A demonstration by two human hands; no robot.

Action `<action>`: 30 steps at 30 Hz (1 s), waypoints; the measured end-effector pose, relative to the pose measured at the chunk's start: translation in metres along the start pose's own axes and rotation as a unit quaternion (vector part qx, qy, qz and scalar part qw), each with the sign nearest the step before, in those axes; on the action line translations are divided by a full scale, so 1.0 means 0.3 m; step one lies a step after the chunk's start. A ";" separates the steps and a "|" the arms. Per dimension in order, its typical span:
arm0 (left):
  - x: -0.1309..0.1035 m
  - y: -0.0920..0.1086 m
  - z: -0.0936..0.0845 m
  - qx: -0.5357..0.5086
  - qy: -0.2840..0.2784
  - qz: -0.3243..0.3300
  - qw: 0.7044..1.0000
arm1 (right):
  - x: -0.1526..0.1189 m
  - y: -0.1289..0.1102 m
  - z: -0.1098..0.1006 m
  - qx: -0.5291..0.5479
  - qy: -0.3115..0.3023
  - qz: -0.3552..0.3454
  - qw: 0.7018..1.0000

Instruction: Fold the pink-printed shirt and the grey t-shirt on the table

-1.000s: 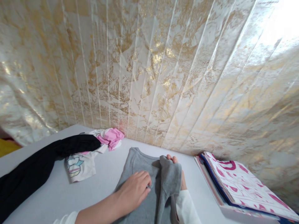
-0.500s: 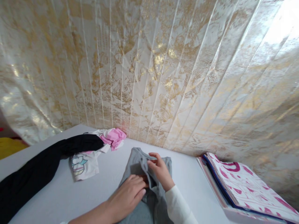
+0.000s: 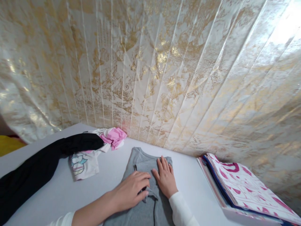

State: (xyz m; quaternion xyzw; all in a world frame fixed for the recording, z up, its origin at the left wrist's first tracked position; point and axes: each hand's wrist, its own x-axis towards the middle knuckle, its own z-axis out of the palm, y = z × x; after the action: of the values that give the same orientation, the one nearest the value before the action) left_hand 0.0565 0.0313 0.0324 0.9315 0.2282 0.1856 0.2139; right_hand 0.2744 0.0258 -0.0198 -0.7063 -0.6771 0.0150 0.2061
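A grey shirt [image 3: 144,158] lies on the white surface in front of me, its neckline toward the wall and part of its cloth folded over on top. My left hand [image 3: 133,190] is over the middle of the shirt, fingers bent toward the thumb around a bunched bit of the grey cloth. Flat on the shirt's upper right part rests my right hand [image 3: 166,178], fingers spread and holding nothing. The shirt's lower end runs out of the bottom of the view.
To the left lie black clothing [image 3: 50,157], a white printed garment [image 3: 86,164] and a crumpled pink garment [image 3: 115,137] on the white surface [image 3: 108,171]. A stack of folded clothes [image 3: 249,185] is at the right. Behind rises a gold-patterned wall covering [image 3: 150,78].
My right hand has let go of the raised grey cloth and flattened onto the shirt. The lifted fold now lies down. My left hand has come out from under the cloth.
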 end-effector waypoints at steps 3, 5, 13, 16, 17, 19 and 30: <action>0.000 -0.008 -0.019 0.000 0.003 0.006 1.000 | -0.016 -0.032 -0.014 0.001 0.001 0.003 1.000; 0.005 -0.022 -0.038 0.008 0.019 -0.004 1.000 | -0.045 -0.064 -0.012 0.020 0.014 -0.009 1.000; 0.026 -0.124 -0.052 0.096 0.039 -0.051 0.993 | -0.156 -0.141 0.030 0.133 -0.006 -0.033 0.991; 0.037 -0.142 -0.057 0.115 0.047 -0.057 0.991 | -0.156 -0.106 0.040 0.191 0.014 -0.014 0.981; 0.042 -0.146 -0.060 0.118 0.048 -0.056 0.990 | -0.156 -0.096 0.044 0.200 0.025 -0.020 0.979; 0.055 -0.156 -0.067 0.128 0.048 -0.053 0.989 | -0.156 -0.085 0.054 0.200 0.043 -0.039 0.978; 0.048 -0.144 -0.099 0.151 0.018 0.024 0.988 | -0.161 -0.129 0.047 0.137 0.022 -0.044 0.989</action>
State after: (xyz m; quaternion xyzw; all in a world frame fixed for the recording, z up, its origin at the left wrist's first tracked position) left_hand 0.0403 0.0825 0.0399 0.9547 0.2353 0.1713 0.0623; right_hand 0.2295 -0.0170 -0.0333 -0.6407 -0.6946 0.0831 0.3164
